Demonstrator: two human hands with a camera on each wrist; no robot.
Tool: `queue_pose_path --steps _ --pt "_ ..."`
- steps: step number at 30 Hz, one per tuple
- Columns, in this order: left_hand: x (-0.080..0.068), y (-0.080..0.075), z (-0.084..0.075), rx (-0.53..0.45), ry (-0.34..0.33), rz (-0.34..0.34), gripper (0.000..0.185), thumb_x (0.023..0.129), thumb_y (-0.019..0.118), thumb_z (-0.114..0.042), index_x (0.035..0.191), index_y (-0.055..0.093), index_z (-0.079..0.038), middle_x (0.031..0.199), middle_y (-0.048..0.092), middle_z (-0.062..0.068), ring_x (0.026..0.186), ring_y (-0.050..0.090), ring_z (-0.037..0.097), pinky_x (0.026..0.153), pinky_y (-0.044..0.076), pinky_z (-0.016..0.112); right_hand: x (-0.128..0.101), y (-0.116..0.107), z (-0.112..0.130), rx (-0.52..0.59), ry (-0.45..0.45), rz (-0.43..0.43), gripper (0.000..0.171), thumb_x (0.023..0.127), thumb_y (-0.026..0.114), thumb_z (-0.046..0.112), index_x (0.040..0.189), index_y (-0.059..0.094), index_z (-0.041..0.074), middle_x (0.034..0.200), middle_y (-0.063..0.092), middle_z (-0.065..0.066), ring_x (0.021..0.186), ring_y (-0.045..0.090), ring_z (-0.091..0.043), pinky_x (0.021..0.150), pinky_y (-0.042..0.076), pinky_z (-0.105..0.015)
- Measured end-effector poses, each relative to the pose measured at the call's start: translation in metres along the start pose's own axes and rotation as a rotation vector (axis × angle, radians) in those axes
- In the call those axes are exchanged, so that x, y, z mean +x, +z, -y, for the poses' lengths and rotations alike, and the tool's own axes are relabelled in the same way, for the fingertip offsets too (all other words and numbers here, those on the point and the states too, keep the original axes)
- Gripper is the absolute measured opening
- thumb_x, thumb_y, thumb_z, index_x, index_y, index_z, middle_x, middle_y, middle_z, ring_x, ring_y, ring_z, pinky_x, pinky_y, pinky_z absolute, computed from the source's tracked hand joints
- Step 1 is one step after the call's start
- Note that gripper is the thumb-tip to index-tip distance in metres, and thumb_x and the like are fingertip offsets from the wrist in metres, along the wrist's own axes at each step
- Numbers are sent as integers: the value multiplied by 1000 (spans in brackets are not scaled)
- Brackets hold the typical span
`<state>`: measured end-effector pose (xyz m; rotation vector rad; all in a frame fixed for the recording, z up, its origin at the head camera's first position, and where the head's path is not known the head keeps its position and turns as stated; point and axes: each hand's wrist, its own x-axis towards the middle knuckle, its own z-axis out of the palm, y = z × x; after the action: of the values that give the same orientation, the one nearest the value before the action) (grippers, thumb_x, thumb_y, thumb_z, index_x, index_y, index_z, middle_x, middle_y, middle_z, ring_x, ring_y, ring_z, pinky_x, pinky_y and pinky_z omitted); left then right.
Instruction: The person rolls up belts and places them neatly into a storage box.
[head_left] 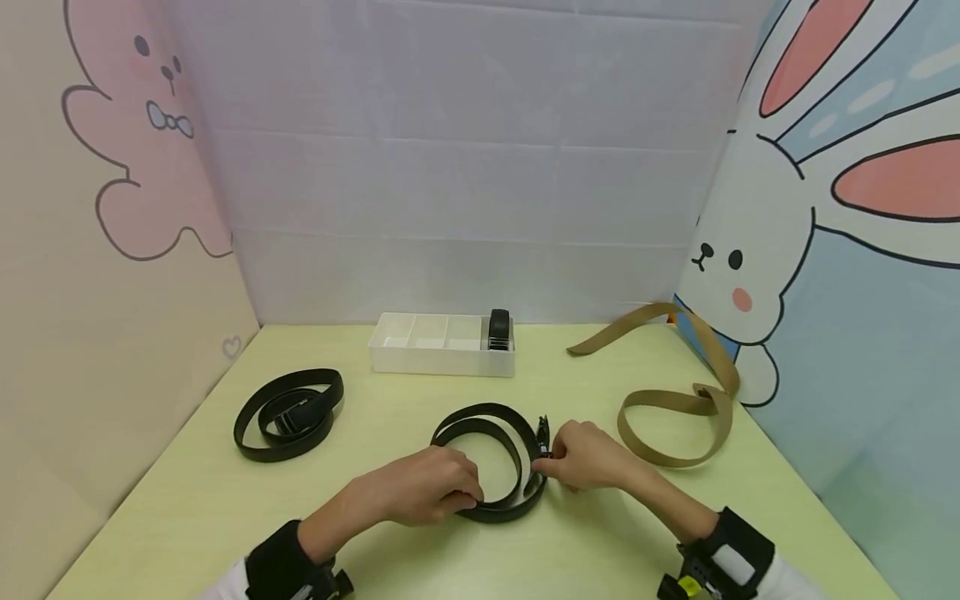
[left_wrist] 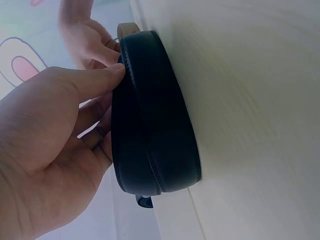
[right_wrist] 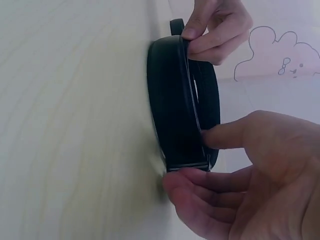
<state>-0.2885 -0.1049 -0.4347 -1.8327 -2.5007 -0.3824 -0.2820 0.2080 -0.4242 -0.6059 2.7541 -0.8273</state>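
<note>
A coiled belt (head_left: 487, 458) lies on the table (head_left: 187, 508) between the two hands, with the left hand (head_left: 423, 487) set at its near left edge and the right hand (head_left: 588, 457) at its right edge. A second coiled belt (head_left: 288, 414) is placed well left of the left hand. A loose strap (head_left: 678, 400) is spread just right of and behind the right hand. Behind both hands a divided tray (head_left: 442, 344) is set, with a rolled belt (head_left: 498, 329) held in its rightmost compartment.

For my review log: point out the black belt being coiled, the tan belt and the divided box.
Black belt (head_left: 517, 467), head view, right side of its coil.
Tan belt (head_left: 667, 401), head view, top of its loop.
Box (head_left: 442, 361), head view, front wall.
</note>
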Motion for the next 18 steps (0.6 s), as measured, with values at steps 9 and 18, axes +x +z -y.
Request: queue_pose_path --steps 9,18 --pt "-1 -4 8 6 -7 -12 16 108 74 -6 105 86 -16 99 79 -8 93 68 -2 88 55 13 7 7 4 -95 42 -93 52 95 72 17 51 44 23 46 34 15 46 29 -4 52 27 -25" --pt "-20 -19 25 -4 -99 -78 18 105 75 1 110 88 -11 103 82 -3 97 74 5 90 61 22 15 -5 -7 -249 100 -175 52 90 71 9 55 35 23 51 23 12 50 24 -7 52 22 -25"
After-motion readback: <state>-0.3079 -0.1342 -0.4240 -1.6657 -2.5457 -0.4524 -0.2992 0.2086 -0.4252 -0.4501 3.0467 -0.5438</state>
